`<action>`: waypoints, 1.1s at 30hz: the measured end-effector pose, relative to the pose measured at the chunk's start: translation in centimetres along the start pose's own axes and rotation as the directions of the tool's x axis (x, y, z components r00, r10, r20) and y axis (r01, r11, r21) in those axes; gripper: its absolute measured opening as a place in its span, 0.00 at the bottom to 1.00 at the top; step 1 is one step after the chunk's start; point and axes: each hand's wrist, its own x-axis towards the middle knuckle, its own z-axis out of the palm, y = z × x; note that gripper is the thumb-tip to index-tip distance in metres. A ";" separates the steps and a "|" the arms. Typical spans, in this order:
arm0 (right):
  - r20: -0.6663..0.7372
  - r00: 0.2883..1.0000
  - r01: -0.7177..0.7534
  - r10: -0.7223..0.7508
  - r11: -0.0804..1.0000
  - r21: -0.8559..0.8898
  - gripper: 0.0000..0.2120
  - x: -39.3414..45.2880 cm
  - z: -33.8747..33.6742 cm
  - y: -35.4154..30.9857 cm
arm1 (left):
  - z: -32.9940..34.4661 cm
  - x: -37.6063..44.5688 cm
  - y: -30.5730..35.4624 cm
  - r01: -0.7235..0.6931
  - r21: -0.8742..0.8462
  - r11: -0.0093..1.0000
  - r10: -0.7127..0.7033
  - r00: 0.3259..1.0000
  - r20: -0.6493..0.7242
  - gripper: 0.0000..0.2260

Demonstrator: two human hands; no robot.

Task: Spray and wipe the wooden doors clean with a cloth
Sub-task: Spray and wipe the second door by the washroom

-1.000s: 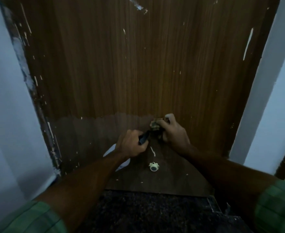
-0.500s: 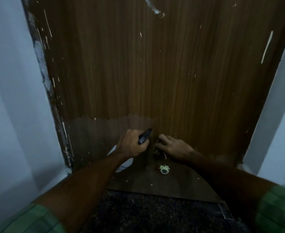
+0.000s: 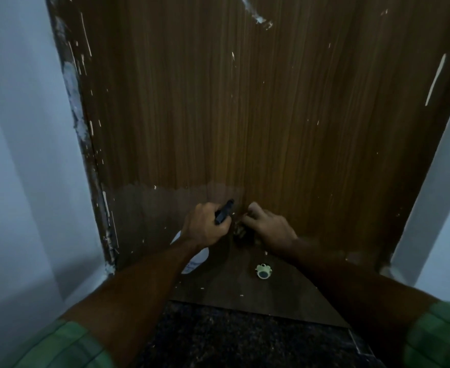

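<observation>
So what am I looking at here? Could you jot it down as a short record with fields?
place: foot of a wooden door, between pale walls
left hand: grips a spray bottle by its dark nozzle
right hand: holds a crumpled cloth against the door
door surface: white flecks and streaks; darker band low on the left
also there: small round pale stopper near the door's bottom
floor: dark and speckled

— Any lettering to read here?
— None. The white plastic spray bottle point(image 3: 195, 258), near the wooden door's foot, carries faint bluish marks on its side, too blurred and dim to make out.
</observation>
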 end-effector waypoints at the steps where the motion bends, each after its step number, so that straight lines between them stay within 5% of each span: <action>1: -0.122 0.990 -0.061 0.069 0.995 0.074 0.27 1.0 -0.8 -0.6 | -0.2 -0.1 -0.3 0.009 0.017 1.000 -0.009 1.000 -0.004 0.03; 5: -0.475 0.784 -0.239 0.399 0.901 0.362 0.22 4.8 -3.0 -2.0 | -1.0 -0.7 -1.4 0.056 0.060 0.997 -0.054 0.998 -0.038 0.07; 7: -0.441 0.845 -0.205 0.301 0.945 0.253 0.21 4.4 -2.0 -2.3 | -1.6 -1.1 -1.9 0.064 0.066 0.996 -0.062 0.997 -0.046 0.08; 9: -0.239 0.970 -0.046 0.051 0.999 0.028 0.26 2.7 0.7 -2.5 | -1.9 -1.4 -2.2 0.073 0.065 0.995 -0.071 0.997 -0.032 0.07; 12: -0.006 0.999 0.043 -0.043 0.999 -0.002 0.29 1.7 2.7 -2.5 | -2.4 -1.8 -2.6 0.063 0.098 0.993 -0.061 0.998 -0.018 0.06; 15: -0.242 0.965 -0.054 0.097 0.983 0.178 0.23 4.1 0.5 -3.7 | -3.1 -1.8 -2.8 0.052 0.112 0.992 -0.052 0.999 -0.006 0.05; 17: -0.429 0.846 -0.164 0.317 0.919 0.358 0.21 6.1 -1.0 -4.4 | -3.6 -2.1 -3.0 0.072 0.110 0.991 -0.070 0.997 -0.025 0.07; 19: -0.456 0.808 -0.201 0.372 0.903 0.380 0.21 6.4 -1.3 -4.6 | -3.7 -2.4 -3.0 0.082 0.113 0.990 -0.077 0.996 -0.047 0.09; 22: -0.152 0.986 -0.045 0.069 0.987 0.153 0.22 4.9 1.1 -5.2 | -4.2 -3.0 -3.2 0.090 0.103 0.991 -0.090 0.996 0.000 0.05; 24: 0.198 0.980 -0.033 0.011 0.993 0.110 0.23 4.2 2.3 -5.9 | -4.8 -3.1 -3.3 0.095 0.107 0.990 -0.097 0.995 0.012 0.05; 25: 0.256 0.967 -0.029 0.011 0.997 0.065 0.24 4.2 2.4 -6.1 | -5.2 -3.1 -3.3 0.099 0.110 0.989 -0.101 0.995 0.010 0.05; 28: -0.103 0.993 -0.045 0.063 0.984 0.171 0.24 6.0 0.7 -6.8 | -6.2 -2.8 -3.4 0.119 0.119 0.986 -0.119 0.993 -0.004 0.06; 30: -0.372 0.874 -0.167 0.313 0.912 0.374 0.22 8.1 -1.0 -7.5 | -6.4 -2.6 -3.7 0.127 0.114 0.985 -0.125 0.992 -0.031 0.08; 32: -0.445 0.741 -0.243 0.503 0.819 0.520 0.20 10.0 -1.6 -8.3 | -6.4 -2.6 -3.9 0.138 0.118 0.983 -0.134 0.990 -0.042 0.07; 33: -0.435 0.759 -0.259 0.485 0.837 0.482 0.20 10.5 -1.5 -8.9 | -6.4 -2.7 -3.9 0.147 0.114 0.983 -0.143 0.989 -0.040 0.06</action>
